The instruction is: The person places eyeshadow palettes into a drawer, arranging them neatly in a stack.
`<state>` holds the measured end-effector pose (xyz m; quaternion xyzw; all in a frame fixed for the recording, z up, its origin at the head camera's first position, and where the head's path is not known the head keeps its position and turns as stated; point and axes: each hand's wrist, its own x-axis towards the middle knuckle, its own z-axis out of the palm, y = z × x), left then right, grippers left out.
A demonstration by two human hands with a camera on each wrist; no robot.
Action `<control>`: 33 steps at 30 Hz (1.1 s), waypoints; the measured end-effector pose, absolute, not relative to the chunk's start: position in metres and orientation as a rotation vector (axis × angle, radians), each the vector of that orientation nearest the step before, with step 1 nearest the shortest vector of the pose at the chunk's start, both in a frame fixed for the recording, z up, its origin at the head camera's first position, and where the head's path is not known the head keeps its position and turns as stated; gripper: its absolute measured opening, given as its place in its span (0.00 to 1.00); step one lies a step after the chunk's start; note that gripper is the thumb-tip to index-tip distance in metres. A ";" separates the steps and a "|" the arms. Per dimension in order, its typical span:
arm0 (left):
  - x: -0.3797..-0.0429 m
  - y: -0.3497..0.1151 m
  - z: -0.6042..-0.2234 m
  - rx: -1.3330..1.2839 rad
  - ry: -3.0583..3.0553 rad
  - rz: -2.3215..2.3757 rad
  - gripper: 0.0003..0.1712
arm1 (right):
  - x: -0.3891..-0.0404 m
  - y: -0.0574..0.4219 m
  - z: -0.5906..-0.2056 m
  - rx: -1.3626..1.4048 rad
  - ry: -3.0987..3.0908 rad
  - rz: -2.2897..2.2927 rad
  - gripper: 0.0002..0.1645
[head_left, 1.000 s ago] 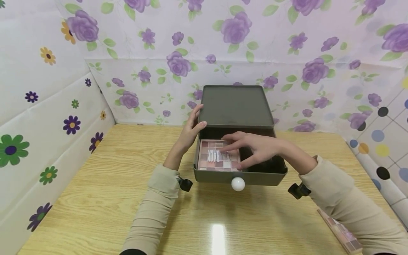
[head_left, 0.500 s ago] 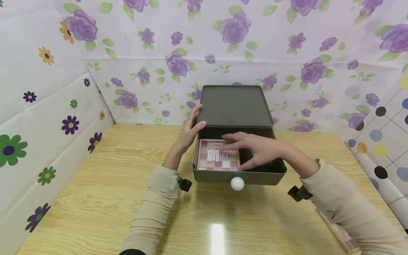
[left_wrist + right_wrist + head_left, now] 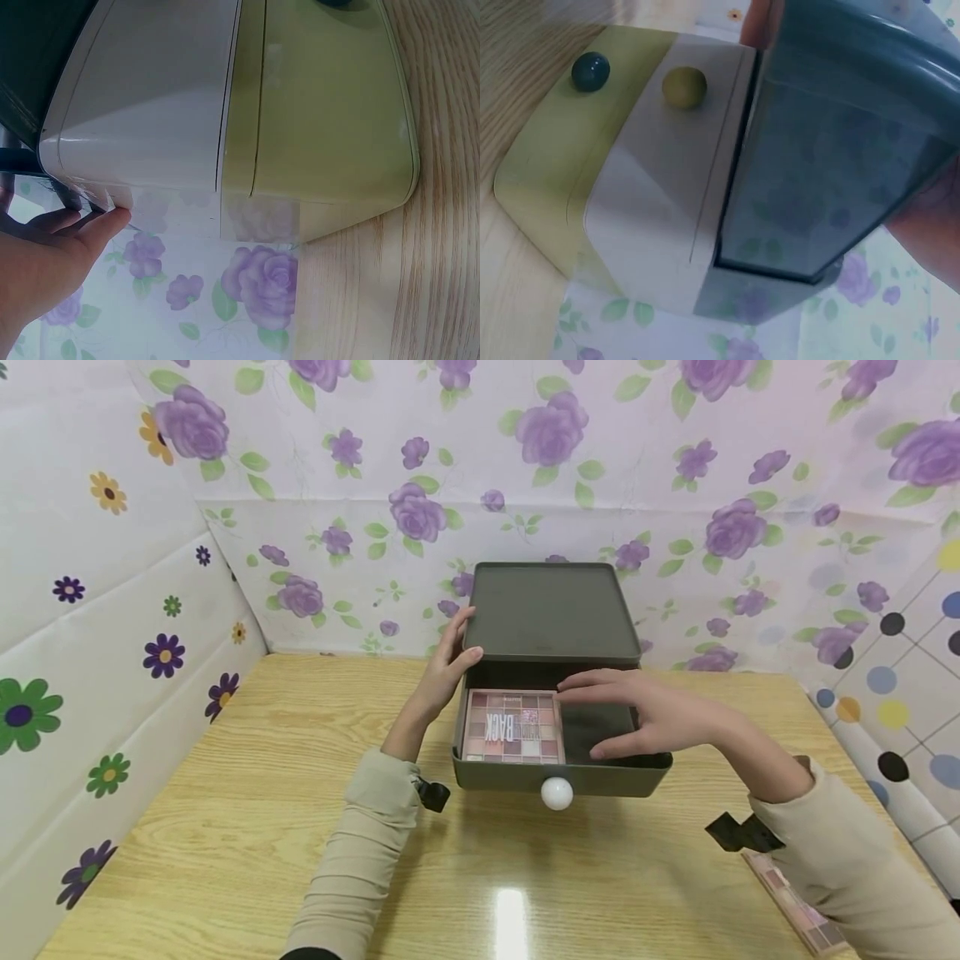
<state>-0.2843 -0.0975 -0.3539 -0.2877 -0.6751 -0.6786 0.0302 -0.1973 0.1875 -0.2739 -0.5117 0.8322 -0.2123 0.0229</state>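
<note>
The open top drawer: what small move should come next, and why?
I'd probably move the right hand to the second palette on the table: the hand appears to hold nothing, and the drawer shows bare floor beside the first palette.

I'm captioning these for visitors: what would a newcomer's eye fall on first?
Probably the open dark drawer near the middle of the head view, with a pink palette in its left part and a white knob on its front. Then the purple-flowered backdrop behind it.

Purple-rose wall covering [image 3: 480, 468], wood-grain table [image 3: 240, 810], bright reflected light [image 3: 512, 920]
</note>
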 end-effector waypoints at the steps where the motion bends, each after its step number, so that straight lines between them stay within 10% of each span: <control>1: -0.284 -0.098 -0.353 -0.885 -2.082 -2.098 0.40 | -0.195 0.190 -0.273 -1.565 2.585 -0.657 0.36; 33: -0.261 -0.094 -0.330 -0.898 -2.113 -2.058 0.40 | -0.151 0.244 -0.266 -1.646 2.796 -0.707 0.43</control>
